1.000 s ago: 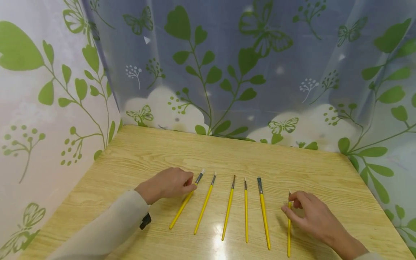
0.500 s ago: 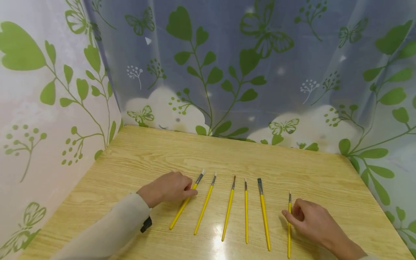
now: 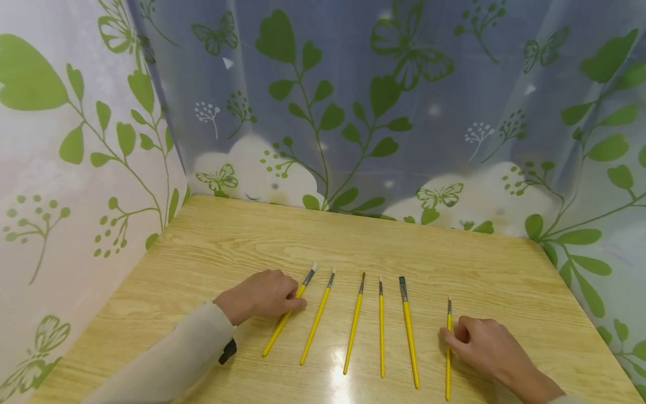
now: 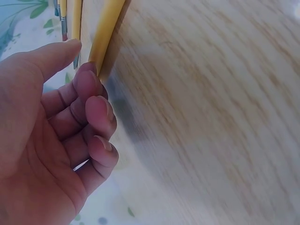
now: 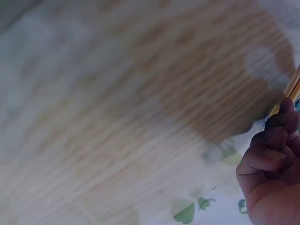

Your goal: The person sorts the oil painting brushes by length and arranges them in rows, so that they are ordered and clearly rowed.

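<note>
My left hand [image 3: 263,294] is at the leftmost yellow-handled paintbrush [image 3: 276,336], thumb and fingertips round its handle just below the metal ferrule. In the left wrist view the fingers curl beside the brush handle [image 4: 107,33], with the thumb [image 4: 65,51] on its far side. At the other end of the row my right hand [image 3: 484,345] pinches the thin rightmost paintbrush [image 3: 448,373] by its upper handle. The right wrist view shows curled fingers [image 5: 267,150] against a sliver of that handle [image 5: 293,89]. Both brushes lie bristles away from me.
Between the hands lie more yellow paintbrushes: a thin white-tipped one [image 3: 317,324], a brown-tipped one [image 3: 353,334], another thin one [image 3: 382,336] and a flat dark-bristled one [image 3: 411,342]. The wooden table [image 3: 242,235] meets a leaf-patterned curtain [image 3: 348,112] behind.
My right hand has slid toward me along the rightmost brush, from near its tip down to the handle. The left hand has also shifted slightly toward me. The brushes lie as before.
</note>
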`<state>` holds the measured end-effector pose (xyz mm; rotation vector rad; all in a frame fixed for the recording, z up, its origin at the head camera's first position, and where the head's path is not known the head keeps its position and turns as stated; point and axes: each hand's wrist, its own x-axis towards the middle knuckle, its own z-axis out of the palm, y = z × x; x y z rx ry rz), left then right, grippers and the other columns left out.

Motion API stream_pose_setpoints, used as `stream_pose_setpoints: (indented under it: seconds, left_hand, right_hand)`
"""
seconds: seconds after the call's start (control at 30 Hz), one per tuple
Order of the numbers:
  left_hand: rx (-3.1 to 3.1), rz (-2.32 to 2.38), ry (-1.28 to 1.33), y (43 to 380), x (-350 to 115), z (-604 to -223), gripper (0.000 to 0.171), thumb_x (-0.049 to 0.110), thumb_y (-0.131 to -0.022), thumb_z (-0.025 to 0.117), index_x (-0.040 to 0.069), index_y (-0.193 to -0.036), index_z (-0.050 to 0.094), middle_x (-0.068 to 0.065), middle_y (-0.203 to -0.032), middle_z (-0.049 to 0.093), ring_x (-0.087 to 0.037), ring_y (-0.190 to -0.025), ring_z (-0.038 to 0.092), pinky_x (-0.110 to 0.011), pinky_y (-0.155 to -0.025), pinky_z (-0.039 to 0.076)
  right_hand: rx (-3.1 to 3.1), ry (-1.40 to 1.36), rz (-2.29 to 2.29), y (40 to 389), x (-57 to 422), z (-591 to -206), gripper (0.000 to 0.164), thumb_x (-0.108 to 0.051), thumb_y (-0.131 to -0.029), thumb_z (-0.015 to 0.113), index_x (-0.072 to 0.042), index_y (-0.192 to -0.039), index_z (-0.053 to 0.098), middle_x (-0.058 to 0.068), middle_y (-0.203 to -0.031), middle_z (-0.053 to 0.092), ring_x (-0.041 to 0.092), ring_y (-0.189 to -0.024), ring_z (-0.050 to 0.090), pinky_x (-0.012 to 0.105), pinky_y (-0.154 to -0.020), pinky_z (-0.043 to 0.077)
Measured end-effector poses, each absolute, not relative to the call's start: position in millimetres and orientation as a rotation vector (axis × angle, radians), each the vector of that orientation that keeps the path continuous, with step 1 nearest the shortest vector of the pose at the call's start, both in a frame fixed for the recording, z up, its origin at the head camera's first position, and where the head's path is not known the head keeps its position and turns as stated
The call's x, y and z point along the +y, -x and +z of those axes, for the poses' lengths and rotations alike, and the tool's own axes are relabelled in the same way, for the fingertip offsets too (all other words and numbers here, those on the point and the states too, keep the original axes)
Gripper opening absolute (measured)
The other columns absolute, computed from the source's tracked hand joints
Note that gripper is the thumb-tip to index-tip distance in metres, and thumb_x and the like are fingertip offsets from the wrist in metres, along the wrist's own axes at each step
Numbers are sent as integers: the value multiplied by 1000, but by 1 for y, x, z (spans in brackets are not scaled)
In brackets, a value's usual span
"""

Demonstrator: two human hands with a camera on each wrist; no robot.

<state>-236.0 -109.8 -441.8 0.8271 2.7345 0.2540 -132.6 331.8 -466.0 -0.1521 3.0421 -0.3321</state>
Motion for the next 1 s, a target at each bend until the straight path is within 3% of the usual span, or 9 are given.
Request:
stream_pose_setpoints:
  seconds: [0.4,1.0]
  left_hand:
    - [2738,280,-862,237,-113,-445,45,36,-106,70,18,-69,53,7,-62,41,-10,-59,38,-27,-60,31]
    - [2758,331,-870,233,-114,-449,46,31,-107,66,18,-66,52,6,-62,41,-10,-58,38,-27,-59,32]
  right_hand:
    - [3034,118,-332,136,330,-468,40,-33,-98,65,-19,-66,46,-7,-61,34,11,-58,31,27,-59,24]
    - [3017,93,-361,137,328,-468,36,-28,-95,64,-18,-65,47,-7,-61,33,12,-59,30,26,-58,24]
